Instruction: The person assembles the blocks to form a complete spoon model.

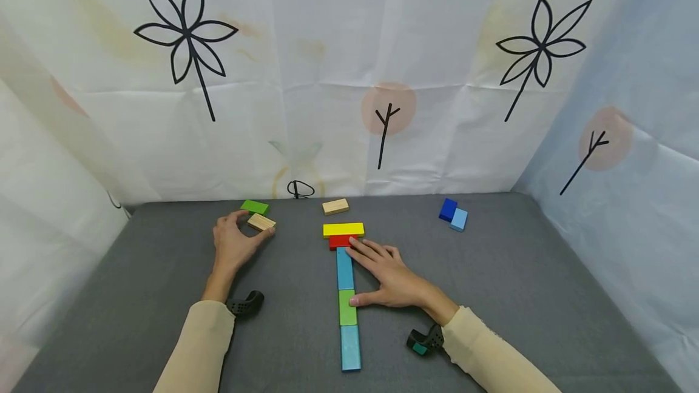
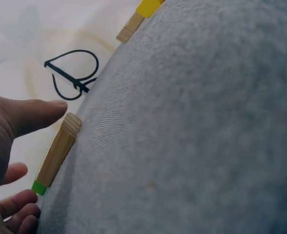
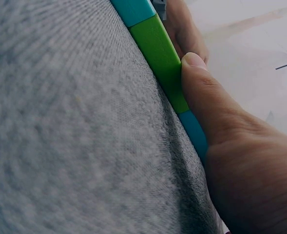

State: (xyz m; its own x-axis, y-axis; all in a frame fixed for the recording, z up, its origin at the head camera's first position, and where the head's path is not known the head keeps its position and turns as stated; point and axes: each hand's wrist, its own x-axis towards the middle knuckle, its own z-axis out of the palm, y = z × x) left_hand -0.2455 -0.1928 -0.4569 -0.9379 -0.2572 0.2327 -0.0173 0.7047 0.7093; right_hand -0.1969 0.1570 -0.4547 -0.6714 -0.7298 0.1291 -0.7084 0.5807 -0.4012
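My left hand (image 1: pixel 255 225) pinches a plain wooden block (image 1: pixel 262 221) between thumb and fingers on the grey table (image 1: pixel 491 284); the left wrist view shows the thumb (image 2: pixel 33 114) on one end of that block (image 2: pixel 58 151). A green block (image 1: pixel 254 206) lies just behind it. My right hand (image 1: pixel 382 275) lies flat beside a straight line of blocks. Its fingertips touch the red block (image 1: pixel 340 241) and its thumb (image 3: pixel 204 87) presses the side of the line's green block (image 1: pixel 347 307). A yellow block (image 1: pixel 343 230) lies crosswise at the line's far end.
The line also has a blue block (image 1: pixel 344 268) and a light blue block (image 1: pixel 350 347) at the near end. Another wooden block (image 1: pixel 335 206) lies behind the yellow one. A dark blue block (image 1: pixel 448 209) and a pale blue block (image 1: pixel 459 219) sit back right. White sheets wall the table.
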